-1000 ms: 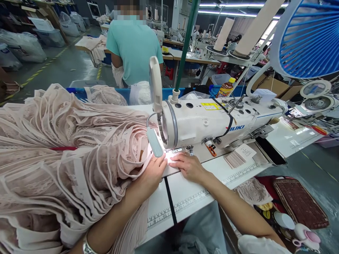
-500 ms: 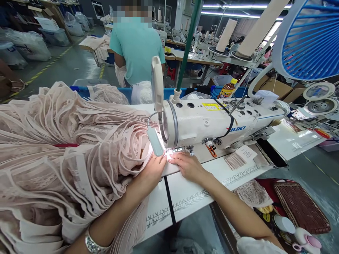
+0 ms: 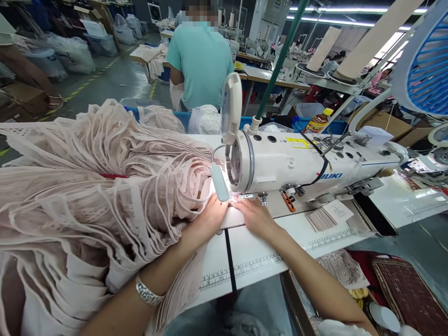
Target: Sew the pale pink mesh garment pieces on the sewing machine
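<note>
sewing mach. (image 3: 287, 161) long axis approx l-r, needle end (image 3: 238, 163) pts l.

Sewing workshop with industrial machines (image 3: 280, 158)

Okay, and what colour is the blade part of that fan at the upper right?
The fan's grille is blue, seen best in the head view.

The bare left hand (image 3: 212, 217) and bare right hand (image 3: 257, 217) are at 6 o'clock from the grey-green, oblong lamp (image 3: 220, 182). From the hands, pale-pink lace-trimmed fabric pieces (image 3: 150, 205) lie heaped at 9 o'clock; the white, long-bodied sewing machine (image 3: 280, 161) extends toward 2 o'clock.
</note>
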A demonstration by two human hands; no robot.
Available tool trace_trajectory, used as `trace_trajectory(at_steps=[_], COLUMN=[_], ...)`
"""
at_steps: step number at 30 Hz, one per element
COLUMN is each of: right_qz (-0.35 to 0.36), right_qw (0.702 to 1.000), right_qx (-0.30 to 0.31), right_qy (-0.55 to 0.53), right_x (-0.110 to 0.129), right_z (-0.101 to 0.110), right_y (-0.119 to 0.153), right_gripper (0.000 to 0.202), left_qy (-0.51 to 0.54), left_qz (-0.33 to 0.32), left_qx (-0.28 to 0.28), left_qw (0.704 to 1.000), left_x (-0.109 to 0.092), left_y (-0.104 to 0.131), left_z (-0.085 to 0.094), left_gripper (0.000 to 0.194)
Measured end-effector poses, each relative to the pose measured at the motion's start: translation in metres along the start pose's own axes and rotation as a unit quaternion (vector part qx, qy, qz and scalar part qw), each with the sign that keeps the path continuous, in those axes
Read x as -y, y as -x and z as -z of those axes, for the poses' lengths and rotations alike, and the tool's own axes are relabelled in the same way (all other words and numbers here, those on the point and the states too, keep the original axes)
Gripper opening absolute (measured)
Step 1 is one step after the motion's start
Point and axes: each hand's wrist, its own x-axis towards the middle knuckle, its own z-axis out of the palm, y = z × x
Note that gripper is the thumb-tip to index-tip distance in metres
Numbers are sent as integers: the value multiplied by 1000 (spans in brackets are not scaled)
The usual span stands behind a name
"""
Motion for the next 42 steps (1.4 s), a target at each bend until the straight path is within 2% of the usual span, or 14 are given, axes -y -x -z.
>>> trace_trajectory(at_steps=[4, 7, 11, 13, 16, 19, 21, 23, 25, 28, 32, 38, 42], right_qz=[4, 22, -1, -22, -38, -63, -91, -117, -118, -109, -120, -69, -62], right_qw=[1000, 1000, 1000, 998, 997, 996, 993, 989, 989, 989, 986, 997, 998], right_qx=[2, -4, 27, 51, 64, 63, 74, 85, 85, 96, 112, 26, 10], right_qy=[15, 5, -2, -1, -11, -21, -14, 7, 26, 19, 15, 8, -5], right_x=[-2, -3, -2, -1, -1, 1, 3, 6, 8, 11, 13, 10, 7], right_z=[-5, -6, -1, 0, 1, 2, 3, 6, 9, 15, 17, 6, 3], right_y=[0, 1, -1, -2, -4, -8, -11, -14, -15, -13, -7, -2, 0], right_gripper=[65, 63, 55, 51, 51, 47, 42, 39, 41, 41, 42, 55, 56], left_qy=[66, 126, 162, 122, -25, -170, -225, -252, -242, -169, -112, -109, -100], left_qz=[35, 95, 149, 144, 112, 34, -19, -35, -8, 40, 41, 49, 43], left_qx=[-2, -11, -37, -48, -47, -2, 35, 46, 27, 2, -21, -24, -17], left_qw=[997, 987, 975, 981, 992, 985, 973, 966, 970, 985, 993, 993, 994], left_x=[-6, -7, -6, -6, -7, -11, -14, -16, -16, -12, -6, -4, -4], left_y=[-7, -11, -15, -15, -12, -7, -4, -3, -5, -9, -12, -9, -9], left_z=[9, 12, 11, 8, 4, 3, 5, 7, 8, 8, 7, 3, 2], left_gripper=[26, 26, 27, 27, 27, 28, 31, 31, 29, 21, 20, 22, 25])
